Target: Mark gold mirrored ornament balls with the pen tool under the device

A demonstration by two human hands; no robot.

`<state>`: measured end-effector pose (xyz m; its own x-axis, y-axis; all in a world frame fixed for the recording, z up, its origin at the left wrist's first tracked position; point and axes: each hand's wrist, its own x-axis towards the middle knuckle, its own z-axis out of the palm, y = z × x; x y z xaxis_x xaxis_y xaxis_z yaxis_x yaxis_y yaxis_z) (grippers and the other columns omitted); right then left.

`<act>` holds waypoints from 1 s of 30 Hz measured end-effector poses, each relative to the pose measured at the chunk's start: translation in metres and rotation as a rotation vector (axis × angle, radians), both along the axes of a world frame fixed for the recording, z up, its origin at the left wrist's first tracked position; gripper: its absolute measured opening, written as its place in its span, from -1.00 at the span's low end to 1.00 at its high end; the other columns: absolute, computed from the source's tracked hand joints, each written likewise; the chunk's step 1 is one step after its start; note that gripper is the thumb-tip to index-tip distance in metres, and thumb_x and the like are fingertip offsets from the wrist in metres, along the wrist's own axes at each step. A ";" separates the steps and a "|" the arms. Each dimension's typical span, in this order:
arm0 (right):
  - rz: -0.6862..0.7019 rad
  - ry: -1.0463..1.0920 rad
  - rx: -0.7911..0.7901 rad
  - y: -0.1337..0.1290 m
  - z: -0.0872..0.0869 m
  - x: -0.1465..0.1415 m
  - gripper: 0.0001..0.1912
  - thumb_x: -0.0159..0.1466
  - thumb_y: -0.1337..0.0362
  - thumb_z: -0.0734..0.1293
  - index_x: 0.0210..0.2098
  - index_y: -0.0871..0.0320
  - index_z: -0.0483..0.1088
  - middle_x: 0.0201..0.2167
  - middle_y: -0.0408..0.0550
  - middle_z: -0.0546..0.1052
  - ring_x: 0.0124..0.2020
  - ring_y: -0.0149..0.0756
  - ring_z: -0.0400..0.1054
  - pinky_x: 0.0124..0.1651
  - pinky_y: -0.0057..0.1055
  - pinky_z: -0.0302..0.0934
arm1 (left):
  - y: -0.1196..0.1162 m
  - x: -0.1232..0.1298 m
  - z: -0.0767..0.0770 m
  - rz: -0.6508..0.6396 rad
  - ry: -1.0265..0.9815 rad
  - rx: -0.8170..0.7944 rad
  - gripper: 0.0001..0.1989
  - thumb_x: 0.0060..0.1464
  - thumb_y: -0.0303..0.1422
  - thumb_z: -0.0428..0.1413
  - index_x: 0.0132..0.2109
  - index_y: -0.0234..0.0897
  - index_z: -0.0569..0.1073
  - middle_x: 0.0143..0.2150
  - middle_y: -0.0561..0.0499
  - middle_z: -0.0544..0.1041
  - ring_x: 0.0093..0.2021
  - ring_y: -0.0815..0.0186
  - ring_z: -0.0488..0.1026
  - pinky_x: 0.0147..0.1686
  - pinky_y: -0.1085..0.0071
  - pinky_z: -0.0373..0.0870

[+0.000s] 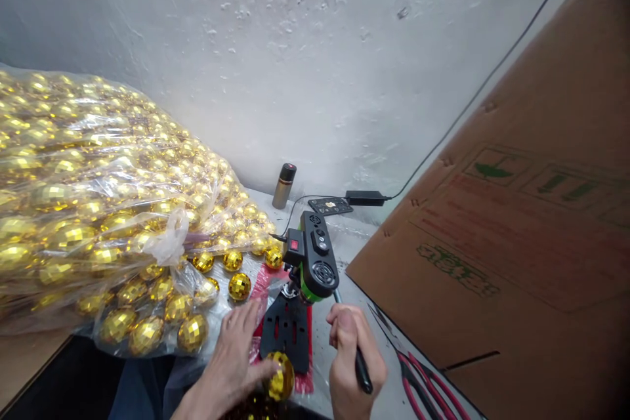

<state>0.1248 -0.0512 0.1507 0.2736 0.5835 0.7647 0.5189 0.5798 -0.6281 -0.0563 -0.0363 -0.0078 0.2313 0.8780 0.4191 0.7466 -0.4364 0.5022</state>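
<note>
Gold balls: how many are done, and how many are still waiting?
No finished pile shows, so the count done cannot be told. In hand: the left hand holds one gold ball at the black plate, and the right hand grips the lever. Waiting: the big bag of gold balls.

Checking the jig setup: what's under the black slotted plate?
Under the black slotted plate, a red sheet shows at its edges. The left hand holds a gold ball at its near end; beneath is covered.

My 2 hands, 1 drill press (315, 261), 1 bag (98, 197) w/ too many gold balls to count, 1 cardboard sheet (516, 223).
</note>
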 end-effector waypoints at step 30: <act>0.046 0.031 -0.066 -0.003 0.020 -0.003 -0.65 0.47 0.39 0.16 -0.48 0.09 0.18 -0.54 -0.25 0.25 -0.53 -0.46 0.19 -0.44 -0.51 0.11 | 0.029 0.060 0.001 0.008 -0.791 -0.296 -0.51 0.15 -0.08 0.27 0.14 -0.16 0.46 0.13 -0.13 0.58 0.16 0.02 0.50 0.24 0.02 0.36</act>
<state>0.1218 -0.0546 0.1710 0.2683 0.6450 0.7155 0.4724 0.5592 -0.6813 0.0033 -0.0077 -0.0071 -0.0404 0.9774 0.2073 0.1295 -0.2006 0.9711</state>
